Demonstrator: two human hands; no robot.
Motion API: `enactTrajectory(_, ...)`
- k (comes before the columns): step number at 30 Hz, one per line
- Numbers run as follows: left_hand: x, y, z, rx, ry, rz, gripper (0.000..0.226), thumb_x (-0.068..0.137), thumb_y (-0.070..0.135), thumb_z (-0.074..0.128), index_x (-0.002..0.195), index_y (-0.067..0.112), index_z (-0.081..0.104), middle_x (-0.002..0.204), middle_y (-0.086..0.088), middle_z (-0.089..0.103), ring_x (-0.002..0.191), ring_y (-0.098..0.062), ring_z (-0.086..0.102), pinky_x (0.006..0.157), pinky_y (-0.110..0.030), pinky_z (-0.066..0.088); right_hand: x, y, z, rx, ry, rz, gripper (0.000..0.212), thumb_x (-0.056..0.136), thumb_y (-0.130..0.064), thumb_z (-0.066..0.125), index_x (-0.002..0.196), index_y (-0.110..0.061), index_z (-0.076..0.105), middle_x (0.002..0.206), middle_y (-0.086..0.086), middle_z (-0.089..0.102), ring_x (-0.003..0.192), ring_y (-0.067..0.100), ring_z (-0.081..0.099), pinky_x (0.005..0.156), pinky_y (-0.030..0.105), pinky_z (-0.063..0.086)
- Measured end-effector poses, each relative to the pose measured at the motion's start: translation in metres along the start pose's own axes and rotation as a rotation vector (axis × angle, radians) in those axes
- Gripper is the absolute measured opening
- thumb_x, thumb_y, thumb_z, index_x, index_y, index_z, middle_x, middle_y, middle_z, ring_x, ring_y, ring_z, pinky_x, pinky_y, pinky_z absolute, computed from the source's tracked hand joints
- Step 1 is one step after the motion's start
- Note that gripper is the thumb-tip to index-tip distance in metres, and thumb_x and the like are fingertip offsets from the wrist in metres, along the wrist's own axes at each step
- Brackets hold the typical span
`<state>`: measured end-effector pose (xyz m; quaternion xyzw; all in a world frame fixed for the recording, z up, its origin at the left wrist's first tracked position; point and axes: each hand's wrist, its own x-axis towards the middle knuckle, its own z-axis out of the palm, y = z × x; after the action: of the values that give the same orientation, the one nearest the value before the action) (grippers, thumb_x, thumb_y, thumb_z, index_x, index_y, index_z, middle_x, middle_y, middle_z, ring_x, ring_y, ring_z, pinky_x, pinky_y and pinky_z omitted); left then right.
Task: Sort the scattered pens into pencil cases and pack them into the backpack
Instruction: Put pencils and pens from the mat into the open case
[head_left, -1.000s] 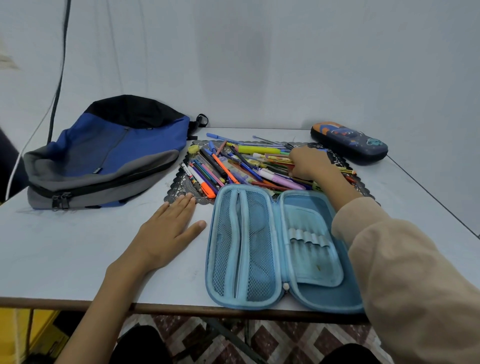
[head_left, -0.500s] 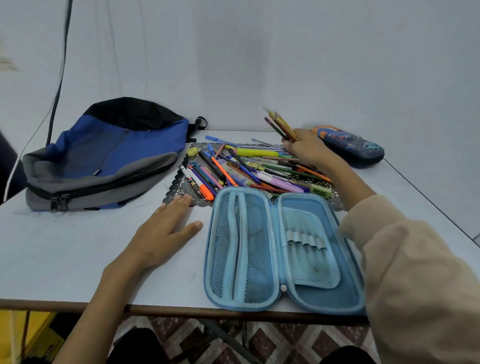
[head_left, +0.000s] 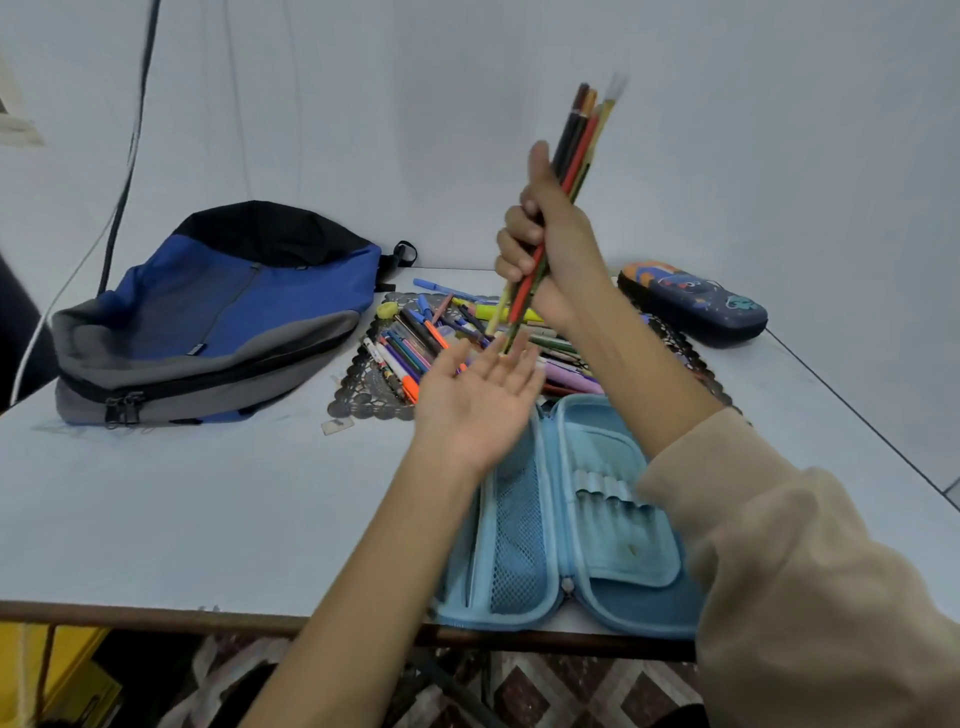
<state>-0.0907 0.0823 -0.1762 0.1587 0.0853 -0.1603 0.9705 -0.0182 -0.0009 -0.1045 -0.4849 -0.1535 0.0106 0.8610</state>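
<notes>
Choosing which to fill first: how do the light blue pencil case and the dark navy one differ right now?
The light blue pencil case lies unzipped and spread flat, mesh pocket showing; the dark navy pencil case is closed. The light blue one sits at the near table edge, the navy one far right, past the pen pile. Light blue is plain; navy carries a cartoon print. Both lie on the table.

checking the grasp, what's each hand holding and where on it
The right hand grips a bundle of pencils around its middle. The left hand, open palm up under their lower tips, holds nothing.
</notes>
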Motion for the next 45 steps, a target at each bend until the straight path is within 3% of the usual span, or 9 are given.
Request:
enactTrajectory(5, 0.016, -0.018, 0.019, -0.228, 0.053, 0.014, 0.045, 0.104, 0.027, 0.032, 0.075, 0.001, 0.055, 0.066, -0.013, 0.065, 0.074, -0.022, 0.058, 0.079, -0.034, 0.044, -0.021, 0.011, 0.019, -0.293, -0.103, -0.032, 0.049, 0.095, -0.041, 0.057, 0.058, -0.018, 0.035, 0.05, -0.001, 0.034, 0.04, 0.015, 0.033, 0.042, 0.025, 0.033)
enactTrajectory(9, 0.015, -0.017, 0.018, -0.279, 0.024, 0.051, 0.044, 0.104, 0.023, 0.031, 0.081, -0.001, 0.059, 0.075, -0.015, 0.067, 0.07, -0.022, 0.061, 0.071, -0.034, 0.046, -0.025, 0.006, 0.02, -0.371, -0.131, -0.052, 0.047, 0.094, -0.037, 0.06, 0.06, -0.016, 0.034, 0.048, -0.001, 0.034, 0.04, 0.017, 0.034, 0.042, 0.026, 0.036)
enactTrajectory(16, 0.024, -0.012, 0.006, -0.248, 0.053, 0.088, 0.043, 0.105, 0.025, 0.033, 0.087, -0.003, 0.06, 0.079, -0.018, 0.07, 0.096, -0.028, 0.064, 0.094, -0.04, 0.046, -0.026, 0.007, 0.019, -0.378, -0.106, -0.074, 0.047, 0.093, -0.037, 0.062, 0.061, -0.016, 0.035, 0.05, 0.001, 0.033, 0.04, 0.018, 0.032, 0.042, 0.026, 0.035)
enactTrajectory(22, 0.022, -0.006, 0.004, -0.294, -0.002, 0.052, 0.031, 0.103, 0.021, 0.04, 0.088, 0.004, 0.061, 0.069, -0.014, 0.069, 0.073, -0.024, 0.063, 0.049, -0.031, 0.056, -0.03, 0.017, 0.017, -0.384, -0.149, -0.031, 0.032, 0.091, -0.029, 0.067, 0.07, -0.012, 0.049, 0.053, 0.004, 0.047, 0.043, 0.019, 0.043, 0.051, 0.03, 0.044)
enactTrajectory(31, 0.022, -0.002, 0.007, -0.392, -0.004, 0.039, 0.032, 0.101, 0.015, 0.043, 0.084, -0.004, 0.061, 0.068, -0.021, 0.067, 0.079, -0.029, 0.063, 0.068, -0.041, 0.05, -0.029, 0.011, 0.013, -0.294, -0.161, -0.084, 0.008, 0.089, -0.01, 0.067, 0.089, -0.005, 0.062, 0.069, 0.01, 0.064, 0.063, 0.025, 0.063, 0.054, 0.029, 0.051)
enactTrajectory(34, 0.02, -0.003, 0.008, -0.389, -0.007, 0.04, 0.032, 0.102, 0.014, 0.041, 0.082, -0.003, 0.059, 0.062, -0.019, 0.065, 0.073, -0.028, 0.062, 0.063, -0.04, 0.05, -0.029, 0.008, 0.013, -0.3, -0.165, -0.101, 0.007, 0.088, -0.009, 0.067, 0.093, -0.005, 0.063, 0.067, 0.009, 0.063, 0.059, 0.025, 0.063, 0.055, 0.03, 0.053)
enactTrajectory(40, 0.021, -0.005, 0.007, -0.37, -0.028, 0.019, 0.031, 0.103, 0.015, 0.042, 0.092, -0.006, 0.063, 0.079, -0.022, 0.067, 0.081, -0.032, 0.064, 0.061, -0.044, 0.054, -0.029, 0.007, 0.017, -0.356, -0.101, -0.151, 0.025, 0.09, -0.017, 0.068, 0.077, -0.005, 0.051, 0.057, 0.014, 0.059, 0.044, 0.026, 0.058, 0.055, 0.033, 0.054)
enactTrajectory(43, 0.021, -0.005, 0.009, -0.372, -0.036, 0.023, 0.035, 0.103, 0.015, 0.04, 0.082, -0.004, 0.061, 0.065, -0.018, 0.066, 0.067, -0.028, 0.065, 0.044, -0.035, 0.056, -0.029, 0.008, 0.02, -0.353, -0.068, -0.138, 0.029, 0.089, -0.024, 0.069, 0.073, -0.008, 0.051, 0.063, 0.012, 0.062, 0.047, 0.026, 0.059, 0.053, 0.033, 0.054)
enactTrajectory(45, 0.023, -0.004, 0.009, -0.365, -0.029, 0.023, 0.037, 0.103, 0.014, 0.039, 0.075, 0.0, 0.058, 0.058, -0.015, 0.064, 0.064, -0.022, 0.063, 0.045, -0.032, 0.057, -0.03, 0.009, 0.021, -0.302, -0.064, -0.108, 0.026, 0.089, -0.025, 0.069, 0.076, -0.008, 0.054, 0.066, 0.011, 0.062, 0.047, 0.025, 0.058, 0.051, 0.031, 0.053)
